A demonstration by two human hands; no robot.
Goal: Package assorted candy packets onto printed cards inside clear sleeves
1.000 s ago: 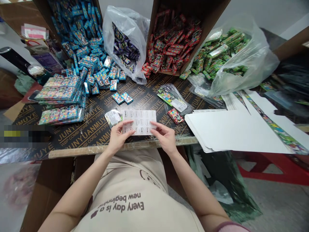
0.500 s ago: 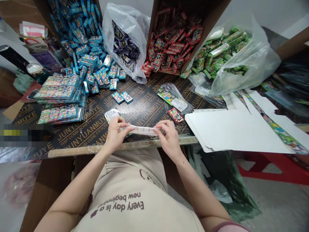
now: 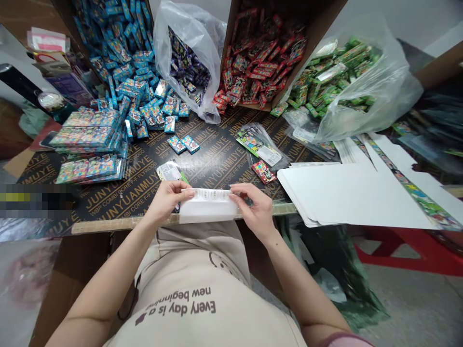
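Between my two hands is a white sticker sheet (image 3: 209, 211) with a row of small round marks along its top edge. My left hand (image 3: 169, 198) pinches its upper left corner between thumb and fingers. The upper right corner is in the closed thumb and fingertips of my right hand (image 3: 256, 206). The sheet hangs at the table's front edge. Just beyond my left hand lies a flat packet with a white label (image 3: 169, 170), partly covered by that hand. Past my right hand are a small red packet (image 3: 264, 171) and a clear-bagged green packet (image 3: 257, 147).
Blue boxes (image 3: 139, 79) spill from a carton at the back left, beside stacked packs (image 3: 87, 169). Purple packets fill a plastic bag (image 3: 162, 53); a carton holds red boxes (image 3: 267, 53). Green packets (image 3: 333, 72) sit in another bag. White cards (image 3: 347, 193) overhang the front right edge.
The sticker sheet was seen as a thin strip and now shows its broad face, hanging down. My hands have moved slightly apart.
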